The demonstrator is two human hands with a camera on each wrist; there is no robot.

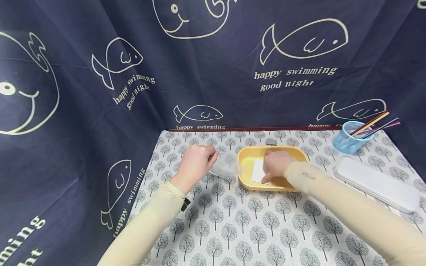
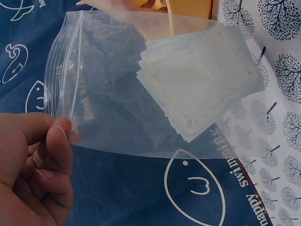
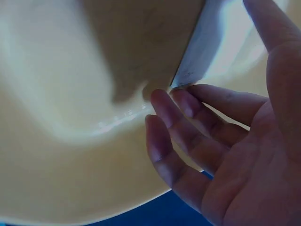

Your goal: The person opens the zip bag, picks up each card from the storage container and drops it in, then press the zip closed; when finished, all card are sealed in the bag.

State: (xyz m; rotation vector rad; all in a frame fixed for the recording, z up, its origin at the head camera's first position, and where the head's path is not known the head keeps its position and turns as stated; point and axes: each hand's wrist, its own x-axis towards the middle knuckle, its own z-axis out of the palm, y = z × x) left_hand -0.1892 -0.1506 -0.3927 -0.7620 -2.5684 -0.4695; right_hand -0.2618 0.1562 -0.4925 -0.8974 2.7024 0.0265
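Note:
At the mouth of a clear zip bag (image 2: 113, 127), my left hand (image 2: 37, 165) pinches the corner by the zip strip between thumb and finger. Through the plastic shows a fanned stack of pale cards (image 2: 202, 80) with fine ornamental borders. In the head view the bag (image 1: 224, 166) hangs to the right of my left hand (image 1: 196, 160), its end overlapping the tray's left rim. My right hand (image 1: 277, 162) reaches into a yellow tray (image 1: 244, 177) and holds a white card (image 1: 257, 171). In the right wrist view the fingertips (image 3: 162, 101) are at the card's corner (image 3: 195, 61).
A blue mesh pen cup (image 1: 346, 142) with several sticks or pens stands at the back right. In front of it lies a long white case (image 1: 377, 183). A small grey block (image 1: 271, 142) sits behind the tray. A dark blue curtain (image 1: 206, 81) hangs behind the tree-patterned tablecloth (image 1: 229, 221).

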